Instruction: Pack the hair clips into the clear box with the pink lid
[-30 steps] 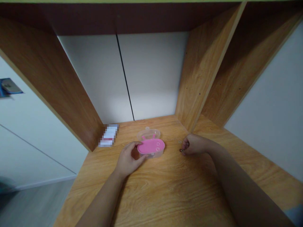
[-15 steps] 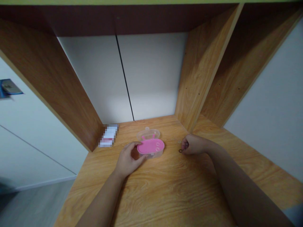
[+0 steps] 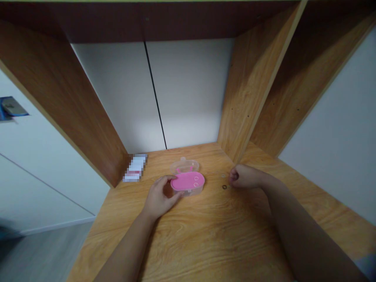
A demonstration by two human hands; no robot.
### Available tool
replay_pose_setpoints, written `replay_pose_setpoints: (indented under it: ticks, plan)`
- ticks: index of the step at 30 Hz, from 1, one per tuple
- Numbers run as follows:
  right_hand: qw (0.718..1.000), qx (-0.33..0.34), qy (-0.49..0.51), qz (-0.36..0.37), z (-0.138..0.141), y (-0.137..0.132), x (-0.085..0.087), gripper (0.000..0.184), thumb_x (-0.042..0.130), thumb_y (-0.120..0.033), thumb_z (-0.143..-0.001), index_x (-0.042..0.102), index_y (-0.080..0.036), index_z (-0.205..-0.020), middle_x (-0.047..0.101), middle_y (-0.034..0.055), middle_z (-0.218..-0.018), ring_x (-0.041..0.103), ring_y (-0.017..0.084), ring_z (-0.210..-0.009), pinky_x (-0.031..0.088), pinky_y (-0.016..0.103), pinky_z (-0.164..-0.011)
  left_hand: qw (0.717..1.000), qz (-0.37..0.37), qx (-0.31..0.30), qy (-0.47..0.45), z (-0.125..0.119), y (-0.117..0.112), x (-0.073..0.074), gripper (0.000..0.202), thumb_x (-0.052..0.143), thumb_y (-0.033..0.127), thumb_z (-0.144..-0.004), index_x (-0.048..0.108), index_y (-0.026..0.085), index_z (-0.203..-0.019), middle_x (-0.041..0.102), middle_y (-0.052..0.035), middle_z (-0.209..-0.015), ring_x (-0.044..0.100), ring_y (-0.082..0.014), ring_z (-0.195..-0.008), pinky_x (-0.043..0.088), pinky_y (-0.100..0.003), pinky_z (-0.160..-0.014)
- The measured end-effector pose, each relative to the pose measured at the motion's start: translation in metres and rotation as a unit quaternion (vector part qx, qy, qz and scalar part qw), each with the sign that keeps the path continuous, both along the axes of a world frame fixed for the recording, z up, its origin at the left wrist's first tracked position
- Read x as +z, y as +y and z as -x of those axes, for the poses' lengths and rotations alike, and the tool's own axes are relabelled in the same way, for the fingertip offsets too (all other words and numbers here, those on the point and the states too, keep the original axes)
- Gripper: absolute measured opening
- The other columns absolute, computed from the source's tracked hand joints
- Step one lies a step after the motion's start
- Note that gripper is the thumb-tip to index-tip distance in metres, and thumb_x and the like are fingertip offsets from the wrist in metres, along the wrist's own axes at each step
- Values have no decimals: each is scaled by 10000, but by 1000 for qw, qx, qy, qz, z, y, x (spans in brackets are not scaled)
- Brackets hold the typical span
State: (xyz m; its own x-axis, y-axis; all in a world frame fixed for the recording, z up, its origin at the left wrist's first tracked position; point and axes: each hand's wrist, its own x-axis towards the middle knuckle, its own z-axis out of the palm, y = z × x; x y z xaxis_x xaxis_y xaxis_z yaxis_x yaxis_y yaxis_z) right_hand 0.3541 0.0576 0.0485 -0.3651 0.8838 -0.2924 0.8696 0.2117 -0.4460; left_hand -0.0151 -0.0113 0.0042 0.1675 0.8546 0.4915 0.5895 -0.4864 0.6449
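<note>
A clear oval plastic box (image 3: 189,192) with a pink inner tray (image 3: 185,181) stands on the desk, its transparent lid (image 3: 184,166) tipped back behind it. My left hand (image 3: 160,197) grips the box's left end between thumb and fingers. Two pale rings (image 3: 196,181) lie on the pink surface. To the right, my right hand (image 3: 243,176) rests low over the desk with its fingers curled together; what is in them, if anything, is hidden. Beside those fingers lie a small dark hair-tie-like ring (image 3: 224,187) and a pale ring (image 3: 223,176).
A blurred-out white packet or card (image 3: 135,167) lies at the back left, against the wooden side panel (image 3: 73,98). An upright divider (image 3: 243,105) stands behind my right hand. The wooden desk (image 3: 205,239) reaches toward me, with white panels (image 3: 188,94) at the back.
My right hand has moved slightly right and up, away from the dark ring, which now lies on the desk apart from the fingers. My left hand keeps hold of the box.
</note>
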Motion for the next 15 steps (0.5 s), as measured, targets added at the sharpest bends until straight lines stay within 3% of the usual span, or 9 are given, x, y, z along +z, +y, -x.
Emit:
replay_pose_setpoints:
  ticks: [4, 10, 15]
  plan:
    - [1000, -14, -5, 5, 7, -3, 2, 148, 697, -280, -649, 752, -173, -736, 715, 20, -696, 592, 152, -612, 373, 222, -520, 1000, 0, -2, 0, 1, 0, 0, 447, 807, 340, -759, 619, 232, -1149, 713, -91, -1128, 686, -269, -1040, 562, -421, -922]
    - [999, 10, -40, 5, 10, -6, 6, 100, 672, -246, -651, 737, -173, -669, 676, 6, -617, 559, 139, -556, 339, 227, -491, 1000, 4, -3, 2, 1, 0, 1, 438, 798, 352, -770, 615, 234, -1150, 708, -91, -1134, 682, -264, -1040, 555, -418, -929]
    - [998, -43, -18, -52, 8, 0, 7, 126, 673, -285, -692, 716, -169, -672, 690, 12, -648, 589, 141, -596, 357, 225, -520, 1000, -2, -5, 3, 1, -1, 2, 448, 802, 349, -761, 617, 232, -1151, 711, -90, -1137, 685, -263, -1039, 557, -414, -925]
